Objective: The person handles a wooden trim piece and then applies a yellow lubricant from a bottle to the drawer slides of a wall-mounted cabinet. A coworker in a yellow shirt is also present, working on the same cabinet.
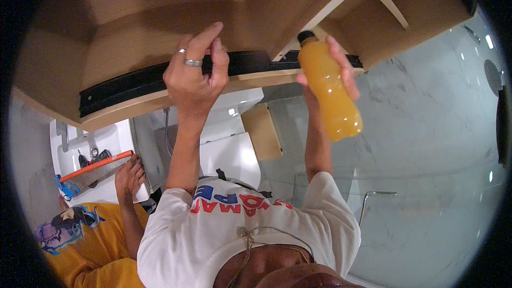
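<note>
Bottle of orange liquid, capped, gripped in right hand.

Home bathroom: toilet, sink.

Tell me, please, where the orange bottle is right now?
In the head view, the orange bottle is right of centre, held in the right hand below the wooden cabinet.

Matt brown wood on the cabinet, glossy black strip along its lower edge. Just right of it, smooth clear plastic bottle, orange inside. Below, glossy white ceramic toilet.
</note>
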The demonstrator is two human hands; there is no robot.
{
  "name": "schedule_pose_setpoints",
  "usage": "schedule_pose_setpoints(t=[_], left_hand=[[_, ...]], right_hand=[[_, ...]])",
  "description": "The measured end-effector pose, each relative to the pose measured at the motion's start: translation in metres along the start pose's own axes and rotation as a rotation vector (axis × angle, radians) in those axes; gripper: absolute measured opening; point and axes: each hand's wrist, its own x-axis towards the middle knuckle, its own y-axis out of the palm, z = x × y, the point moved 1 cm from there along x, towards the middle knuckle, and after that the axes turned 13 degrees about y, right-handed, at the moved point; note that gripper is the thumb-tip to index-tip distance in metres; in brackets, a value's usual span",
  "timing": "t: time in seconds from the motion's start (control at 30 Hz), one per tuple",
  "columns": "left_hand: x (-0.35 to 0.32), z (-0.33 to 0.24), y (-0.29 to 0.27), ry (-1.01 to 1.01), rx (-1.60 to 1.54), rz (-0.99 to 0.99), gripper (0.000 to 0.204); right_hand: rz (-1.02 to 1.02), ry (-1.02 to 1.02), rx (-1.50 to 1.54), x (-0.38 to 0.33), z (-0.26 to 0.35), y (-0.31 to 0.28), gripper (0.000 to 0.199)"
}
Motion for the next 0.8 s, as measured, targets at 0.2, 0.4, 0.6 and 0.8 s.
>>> schedule_pose_setpoints(t=[0.2,0.4,0.6,0.8], left_hand=[[-0.004,0.002,0.003,0.052,0.035,-0.015,0.031],[-0.005,0.002,-0.001,0.035,0.027,-0.027,0.032],[-0.004,0.001,0.003,0.043,0.059,-0.022,0.032],[-0.006,0.003,-0.002,0.053,0.045,-0.055,0.031]], right_hand=[[0.033,-0.117,0.177,-0.020,-0.004,0.018,0.082],[-0.010,0.303,0.543,0.001,0.005,0.002,0.072],[0.017,0.098,0.327,-0.022,-0.009,0.008,0.056],[-0.028,0.214,0.052,0.057,0.038,-0.005,0.059]])
